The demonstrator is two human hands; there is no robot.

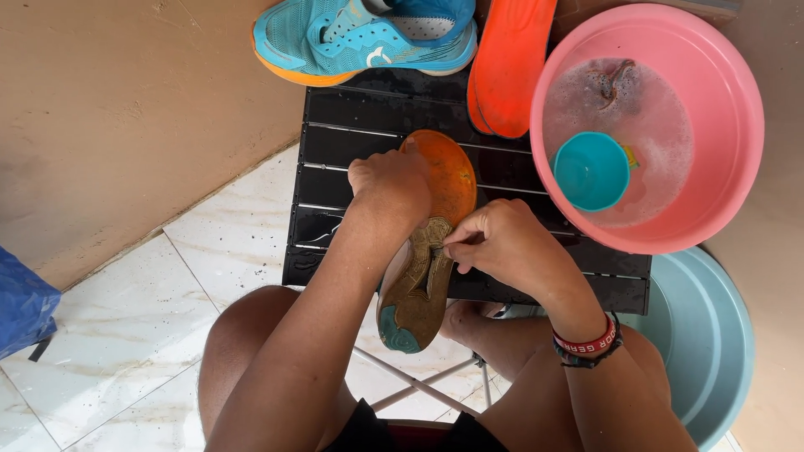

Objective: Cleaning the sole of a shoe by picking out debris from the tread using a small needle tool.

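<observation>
A shoe point(423, 276) lies sole-up on the black slatted table point(368, 125), its dirty orange and brown sole facing me. My left hand point(392, 182) grips the toe end of the shoe from the left. My right hand point(501, 241) pinches at the middle of the sole with fingertips closed; whether it holds a small tool or just picks at the sole I cannot tell. Wristbands circle my right wrist.
A blue shoe with orange sole point(360, 38) rests at the table's far edge beside orange insoles point(509, 63). A pink basin point(733, 92) of soapy water holds a teal cup point(590, 170). A pale blue basin point(712, 335) sits below right. White floor tiles lie left.
</observation>
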